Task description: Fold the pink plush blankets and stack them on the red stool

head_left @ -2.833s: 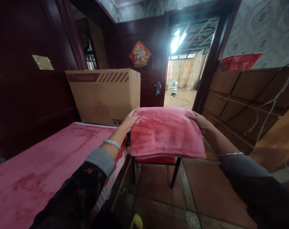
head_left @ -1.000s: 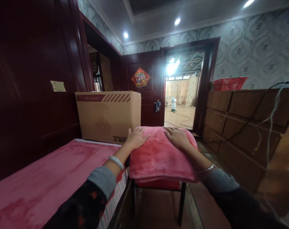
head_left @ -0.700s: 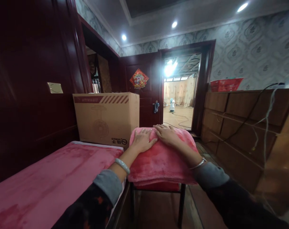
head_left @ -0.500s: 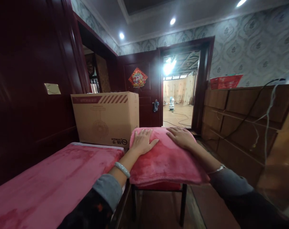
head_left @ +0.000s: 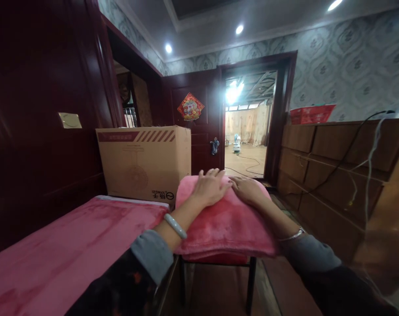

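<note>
A folded pink plush blanket [head_left: 219,232] lies over a dark-legged chair [head_left: 251,281], with a strip of red seat showing beneath its near edge. My left hand [head_left: 211,188] rests near the blanket's far edge, fingers stretched forward and a bangle on the wrist. Close beside it, my right hand [head_left: 247,188] lies flat on the blanket's right half, thumb side toward the left hand. Neither hand grips the cloth. The fingertips of the left hand are slightly blurred.
At the left, a pink plush cover [head_left: 74,254] spreads over a low surface. Behind it stands a large cardboard box [head_left: 143,162]. Wooden drawers [head_left: 338,162] line the right wall, topped by a red basket [head_left: 313,114] and trailing cables. An open doorway shows a fan [head_left: 237,144] beyond.
My left hand has slid right and forward across the blanket, closer to my right hand. The right hand has shifted only slightly, and the blanket's right edge has drawn in a little.
</note>
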### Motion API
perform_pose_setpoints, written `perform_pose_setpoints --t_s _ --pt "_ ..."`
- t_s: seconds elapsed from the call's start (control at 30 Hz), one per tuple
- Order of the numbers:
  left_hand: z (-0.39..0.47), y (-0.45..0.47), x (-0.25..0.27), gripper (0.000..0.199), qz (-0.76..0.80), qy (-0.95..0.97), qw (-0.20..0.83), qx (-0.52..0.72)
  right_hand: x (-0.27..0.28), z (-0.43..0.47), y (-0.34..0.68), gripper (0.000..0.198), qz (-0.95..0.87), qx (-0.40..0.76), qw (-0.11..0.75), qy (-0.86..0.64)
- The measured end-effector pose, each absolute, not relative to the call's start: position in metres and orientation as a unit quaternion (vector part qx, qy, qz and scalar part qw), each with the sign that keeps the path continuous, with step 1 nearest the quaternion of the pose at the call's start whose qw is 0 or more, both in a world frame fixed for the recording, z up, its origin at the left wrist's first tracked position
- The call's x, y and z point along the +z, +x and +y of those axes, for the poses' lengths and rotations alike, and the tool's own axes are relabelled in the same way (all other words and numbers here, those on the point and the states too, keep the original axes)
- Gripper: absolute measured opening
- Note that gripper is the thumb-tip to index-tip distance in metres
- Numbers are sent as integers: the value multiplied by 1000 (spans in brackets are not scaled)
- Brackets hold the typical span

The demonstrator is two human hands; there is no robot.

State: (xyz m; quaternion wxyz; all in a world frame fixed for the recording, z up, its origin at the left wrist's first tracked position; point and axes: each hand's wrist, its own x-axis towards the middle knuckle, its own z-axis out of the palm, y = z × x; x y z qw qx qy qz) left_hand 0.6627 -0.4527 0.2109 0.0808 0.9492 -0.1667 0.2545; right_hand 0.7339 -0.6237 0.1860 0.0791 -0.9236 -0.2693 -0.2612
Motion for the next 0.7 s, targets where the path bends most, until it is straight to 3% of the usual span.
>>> perform_pose_setpoints --t_s 0.2,0.5,0.7 --pt "-456 673 192 57 -149 959 95 222 171 -631 736 48 -281 -278 48 -917" --pt "-354 657 194 46 -8 945 230 233 176 -629 733 48 -268 -270 86 -921" --pt "-388 642 204 58 -69 965 79 241 198 -609 721 50 -265 -246 98 -927"
